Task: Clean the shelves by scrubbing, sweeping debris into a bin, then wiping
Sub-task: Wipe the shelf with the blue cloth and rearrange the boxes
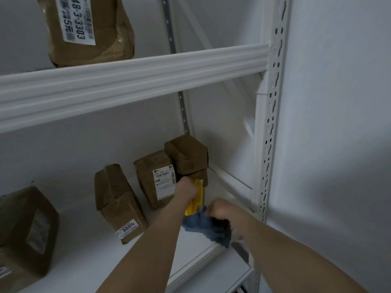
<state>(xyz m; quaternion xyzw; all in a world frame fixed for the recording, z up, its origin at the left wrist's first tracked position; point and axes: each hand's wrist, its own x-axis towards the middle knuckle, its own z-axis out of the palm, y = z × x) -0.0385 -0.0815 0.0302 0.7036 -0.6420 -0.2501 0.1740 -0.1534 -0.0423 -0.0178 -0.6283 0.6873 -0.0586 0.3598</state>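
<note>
My left hand point(186, 188) grips a yellow tool point(195, 199), a brush or dustpan by its look, held upright over the right end of the white shelf point(118, 256). Just right of it, my right hand point(224, 210) clutches a bunched dark blue cloth point(207, 227) that hangs down onto the shelf near its front edge. Both hands are close together, in front of the brown parcels at the shelf's right end. What the yellow tool's lower end touches is hidden by the cloth.
Several brown parcels stand on this shelf: one labelled 3004 point(118, 201), one with a white label point(154, 178), a small one stacked at the back right point(187, 154), a big one at left point(25, 229). The upper shelf beam point(131, 79) carries another parcel point(88, 28). A perforated upright point(270, 123) bounds the right.
</note>
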